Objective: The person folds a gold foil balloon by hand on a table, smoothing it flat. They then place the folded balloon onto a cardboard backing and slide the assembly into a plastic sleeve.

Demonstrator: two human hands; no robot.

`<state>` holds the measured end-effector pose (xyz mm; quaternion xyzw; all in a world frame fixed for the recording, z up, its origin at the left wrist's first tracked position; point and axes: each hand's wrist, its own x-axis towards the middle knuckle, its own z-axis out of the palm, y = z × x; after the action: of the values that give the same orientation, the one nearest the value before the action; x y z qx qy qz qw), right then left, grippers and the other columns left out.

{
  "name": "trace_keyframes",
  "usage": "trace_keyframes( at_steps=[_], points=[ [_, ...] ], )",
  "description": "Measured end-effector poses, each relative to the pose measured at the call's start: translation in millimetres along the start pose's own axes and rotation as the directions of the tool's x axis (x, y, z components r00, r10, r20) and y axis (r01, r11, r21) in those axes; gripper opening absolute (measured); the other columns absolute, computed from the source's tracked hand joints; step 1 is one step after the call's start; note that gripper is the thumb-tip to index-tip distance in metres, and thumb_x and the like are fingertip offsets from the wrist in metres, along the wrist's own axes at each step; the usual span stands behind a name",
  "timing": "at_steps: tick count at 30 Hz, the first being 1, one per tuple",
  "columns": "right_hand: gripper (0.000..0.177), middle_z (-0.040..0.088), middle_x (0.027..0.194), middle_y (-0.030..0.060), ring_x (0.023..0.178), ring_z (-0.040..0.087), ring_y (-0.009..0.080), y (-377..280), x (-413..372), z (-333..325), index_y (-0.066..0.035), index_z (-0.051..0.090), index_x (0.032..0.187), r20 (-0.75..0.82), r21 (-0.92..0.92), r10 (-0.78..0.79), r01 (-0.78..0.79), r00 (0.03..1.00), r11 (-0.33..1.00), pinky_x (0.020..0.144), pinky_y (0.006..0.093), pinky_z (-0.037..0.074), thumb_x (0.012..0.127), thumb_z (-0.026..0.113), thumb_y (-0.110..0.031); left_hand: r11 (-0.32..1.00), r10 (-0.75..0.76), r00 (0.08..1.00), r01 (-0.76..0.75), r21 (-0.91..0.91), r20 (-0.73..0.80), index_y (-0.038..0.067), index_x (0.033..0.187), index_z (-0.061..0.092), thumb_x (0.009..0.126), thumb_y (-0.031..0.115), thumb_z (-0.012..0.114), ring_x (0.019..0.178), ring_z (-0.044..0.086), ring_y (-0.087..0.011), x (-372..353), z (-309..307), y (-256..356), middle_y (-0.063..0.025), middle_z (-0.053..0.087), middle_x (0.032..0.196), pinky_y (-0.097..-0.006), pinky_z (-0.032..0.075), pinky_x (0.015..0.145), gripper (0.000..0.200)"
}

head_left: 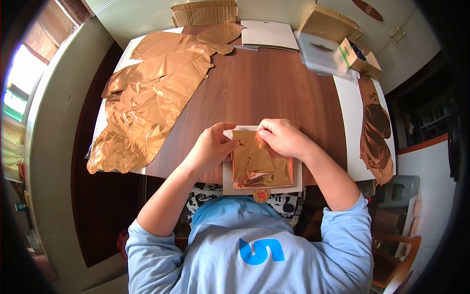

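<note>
A folded copper-gold foil balloon (pixel 262 169) lies as a shiny rectangle on a white card (pixel 227 187) at the table's near edge. My left hand (pixel 213 147) is at its upper left, thumb over the foil's edge and fingers curled, some hidden. With thumb and fingertips pressed together, my right hand (pixel 281 139) pinches the foil's top edge. A small foil tab (pixel 261 196) with a red mark hangs below the card.
Several flat foil balloons (pixel 147 103) cover the table's left side; another dark copper one (pixel 376 132) lies at the right. White cards (pixel 269 35), clear plastic sleeves (pixel 320 54) and a small cardboard box (pixel 360 60) sit at the back of the brown table (pixel 264 88).
</note>
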<state>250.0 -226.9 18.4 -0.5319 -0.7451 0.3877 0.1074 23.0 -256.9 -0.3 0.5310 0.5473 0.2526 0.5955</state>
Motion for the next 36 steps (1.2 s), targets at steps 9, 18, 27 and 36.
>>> trace_keyframes(
  at_steps=[9,18,27,36],
  points=[
    [0.024,0.072,0.094,0.0172,0.092,0.069,0.0341,-0.7,-0.5,-2.3,-0.003,0.067,0.103,0.019,-0.045,-0.013,0.014,1.000,0.999,0.089,0.0440,0.051,0.096,0.053,-0.021,0.996,-0.071,0.997,0.071,0.055,-0.011,-0.001,0.141,0.045,0.099,0.008,0.056,0.078,0.068,-0.0117,-5.8,3.5,9.1,-0.0097,0.071,0.091,-0.0246,0.056,0.065,0.043],
    [0.027,0.071,0.097,0.0175,0.088,0.069,0.0302,-20.9,-4.8,-16.1,-0.001,0.066,0.112,0.227,0.211,0.095,-0.144,0.969,0.967,0.082,0.0419,0.053,0.096,0.058,-0.021,0.992,0.077,0.997,-0.078,0.098,0.014,0.003,0.141,0.046,0.101,0.008,0.053,0.073,0.062,-0.0065,-10.0,7.0,1.8,-0.0056,0.069,0.086,-0.0231,0.051,0.063,0.041],
    [0.018,0.063,0.080,-0.0002,0.071,0.056,0.0064,-6.8,10.3,-14.3,-0.002,0.066,0.102,0.300,0.302,-0.054,-0.041,0.953,0.952,0.065,0.0271,0.050,0.099,0.060,-0.020,0.966,0.044,0.998,-0.032,-0.256,0.042,-0.002,0.135,0.051,0.103,0.007,0.052,0.083,0.065,-0.0089,-17.7,2.4,4.9,-0.0051,0.069,0.093,-0.0256,0.054,0.072,0.034],
    [0.018,0.061,0.078,-0.0016,0.069,0.052,0.0067,3.6,13.5,-15.1,-0.001,0.066,0.099,0.298,0.431,-0.120,-0.022,0.947,0.902,0.064,0.0264,0.047,0.099,0.062,-0.018,0.991,0.116,0.991,-0.110,-0.076,0.073,-0.007,0.117,0.066,0.100,0.009,0.058,0.086,0.065,-0.0081,-12.3,-5.4,4.4,-0.0046,0.071,0.097,-0.0248,0.055,0.076,0.024]
  ],
)
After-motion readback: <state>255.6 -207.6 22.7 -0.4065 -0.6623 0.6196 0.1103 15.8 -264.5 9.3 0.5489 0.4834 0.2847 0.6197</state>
